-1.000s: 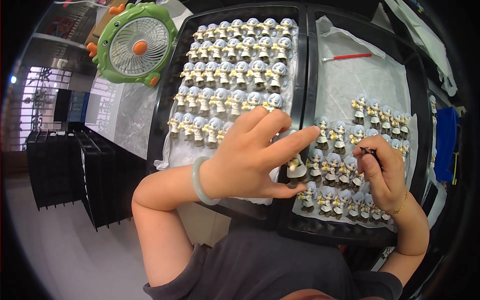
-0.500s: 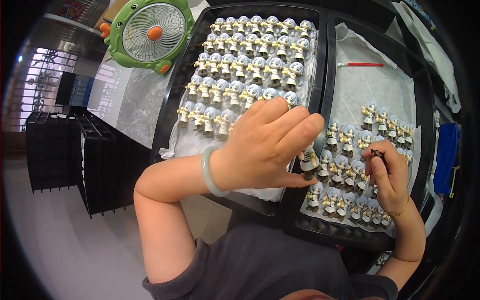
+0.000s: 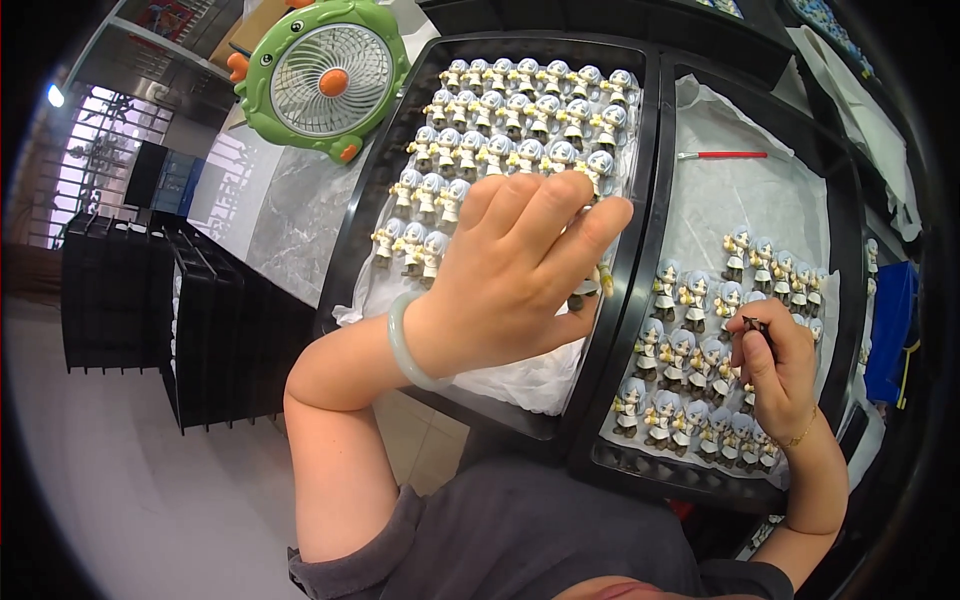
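Note:
Over the lower right of the left tray (image 3: 345,235), my left hand (image 3: 525,265) is closed on a small figurine (image 3: 584,292). Only its dark legs and a bit of yellow show beside my thumb; the rest is hidden behind my fingers. Rows of pale-blue-haired figurines (image 3: 498,112) in white and dark clothes stand on the tray's white lining. At the right tray (image 3: 655,185), my right hand (image 3: 779,355) is closed around a small dark pointed piece (image 3: 756,327). More of the same figurines (image 3: 682,352) stand in rows around that hand.
A red-handled brush (image 3: 730,155) lies on the right tray's lining. Beyond the left tray stands a green animal-shaped fan (image 3: 328,85) on a grey marbled surface. Black crates (image 3: 215,330) are at the left, and a blue container (image 3: 893,335) is at the far right.
My left hand has carried the figurine leftward from the right tray's edge to over the left tray. The right hand keeps its place with the dark piece. The whole view has shifted slightly.

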Demonstrator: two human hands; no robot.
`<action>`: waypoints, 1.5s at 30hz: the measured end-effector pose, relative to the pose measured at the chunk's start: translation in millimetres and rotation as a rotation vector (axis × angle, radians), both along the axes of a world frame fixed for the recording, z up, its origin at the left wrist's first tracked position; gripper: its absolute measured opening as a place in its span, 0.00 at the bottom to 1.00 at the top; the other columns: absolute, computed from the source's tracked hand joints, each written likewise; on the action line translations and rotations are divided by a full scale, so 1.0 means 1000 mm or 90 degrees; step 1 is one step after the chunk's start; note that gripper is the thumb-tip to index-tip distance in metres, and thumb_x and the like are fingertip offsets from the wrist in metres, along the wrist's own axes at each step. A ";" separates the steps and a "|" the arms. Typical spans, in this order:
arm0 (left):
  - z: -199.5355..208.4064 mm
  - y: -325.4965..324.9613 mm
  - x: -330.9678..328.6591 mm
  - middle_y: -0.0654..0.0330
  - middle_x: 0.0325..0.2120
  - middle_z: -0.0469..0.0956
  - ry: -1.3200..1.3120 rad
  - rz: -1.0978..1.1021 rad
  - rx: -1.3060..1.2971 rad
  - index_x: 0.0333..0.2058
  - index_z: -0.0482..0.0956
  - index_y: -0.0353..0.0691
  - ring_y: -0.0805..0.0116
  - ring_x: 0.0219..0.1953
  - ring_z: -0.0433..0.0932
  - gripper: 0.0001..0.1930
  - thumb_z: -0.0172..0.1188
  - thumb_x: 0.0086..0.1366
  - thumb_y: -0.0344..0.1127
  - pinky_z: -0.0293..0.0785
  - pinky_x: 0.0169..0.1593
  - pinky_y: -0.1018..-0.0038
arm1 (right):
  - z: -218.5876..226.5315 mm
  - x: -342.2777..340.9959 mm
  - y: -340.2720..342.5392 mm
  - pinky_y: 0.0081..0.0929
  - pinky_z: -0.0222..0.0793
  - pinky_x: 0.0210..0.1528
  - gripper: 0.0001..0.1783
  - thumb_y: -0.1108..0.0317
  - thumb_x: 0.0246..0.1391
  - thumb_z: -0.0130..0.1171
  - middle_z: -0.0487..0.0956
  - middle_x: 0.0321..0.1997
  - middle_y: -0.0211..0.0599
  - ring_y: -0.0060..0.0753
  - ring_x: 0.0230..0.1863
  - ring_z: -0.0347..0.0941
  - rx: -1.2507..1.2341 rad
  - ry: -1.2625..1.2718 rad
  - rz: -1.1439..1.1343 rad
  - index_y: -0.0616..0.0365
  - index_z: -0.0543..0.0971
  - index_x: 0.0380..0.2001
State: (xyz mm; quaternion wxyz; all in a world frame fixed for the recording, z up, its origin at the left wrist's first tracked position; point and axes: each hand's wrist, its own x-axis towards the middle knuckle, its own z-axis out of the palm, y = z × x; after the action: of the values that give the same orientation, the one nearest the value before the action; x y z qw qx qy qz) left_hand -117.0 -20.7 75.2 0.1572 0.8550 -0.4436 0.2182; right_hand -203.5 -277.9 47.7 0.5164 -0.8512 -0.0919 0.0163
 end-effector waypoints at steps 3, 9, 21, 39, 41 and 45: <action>-0.003 -0.001 -0.001 0.61 0.36 0.65 -0.072 0.013 0.011 0.44 0.73 0.47 0.63 0.36 0.63 0.32 0.62 0.32 0.33 0.57 0.41 0.70 | 0.001 0.000 -0.001 0.17 0.59 0.21 0.09 0.68 0.56 0.46 0.69 0.15 0.29 0.20 0.17 0.65 0.000 0.004 -0.004 0.62 0.72 0.31; -0.004 0.000 0.000 0.61 0.35 0.64 -0.139 0.012 0.025 0.43 0.73 0.48 0.64 0.35 0.63 0.31 0.61 0.31 0.34 0.56 0.41 0.69 | 0.003 0.003 0.000 0.17 0.59 0.21 0.08 0.68 0.56 0.46 0.69 0.15 0.29 0.19 0.16 0.64 0.002 0.034 0.001 0.61 0.72 0.32; 0.000 0.003 -0.004 0.60 0.29 0.66 0.037 -0.036 -0.015 0.35 0.71 0.39 0.62 0.31 0.64 0.32 0.64 0.32 0.54 0.54 0.42 0.68 | -0.005 0.001 0.002 0.16 0.58 0.20 0.10 0.66 0.57 0.46 0.70 0.16 0.28 0.16 0.15 0.64 0.024 0.038 -0.017 0.61 0.72 0.33; -0.005 0.003 -0.003 0.63 0.26 0.64 0.039 -0.031 -0.005 0.29 0.70 0.42 0.64 0.30 0.64 0.29 0.64 0.29 0.55 0.54 0.42 0.67 | -0.013 0.006 0.001 0.13 0.55 0.18 0.12 0.64 0.58 0.45 0.70 0.16 0.28 0.14 0.14 0.61 0.045 0.046 -0.010 0.63 0.71 0.33; -0.008 0.003 -0.004 0.64 0.27 0.65 0.013 -0.028 -0.010 0.32 0.71 0.42 0.64 0.31 0.64 0.30 0.65 0.29 0.54 0.54 0.43 0.67 | -0.015 0.005 0.001 0.13 0.55 0.18 0.12 0.64 0.59 0.45 0.70 0.16 0.28 0.14 0.14 0.62 0.044 0.051 -0.013 0.63 0.71 0.33; -0.010 0.002 -0.009 0.64 0.28 0.66 -0.025 -0.025 -0.021 0.34 0.72 0.42 0.65 0.31 0.65 0.29 0.64 0.32 0.53 0.54 0.44 0.67 | -0.014 0.002 0.001 0.14 0.56 0.18 0.11 0.65 0.58 0.45 0.70 0.16 0.28 0.14 0.14 0.62 0.049 0.063 -0.018 0.63 0.71 0.33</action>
State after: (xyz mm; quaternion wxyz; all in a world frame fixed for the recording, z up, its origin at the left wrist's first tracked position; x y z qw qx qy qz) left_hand -126.3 -18.4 64.8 0.1669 0.8387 -0.4599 0.2392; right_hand -201.7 -276.7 33.4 0.5531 -0.8300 -0.0548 0.0474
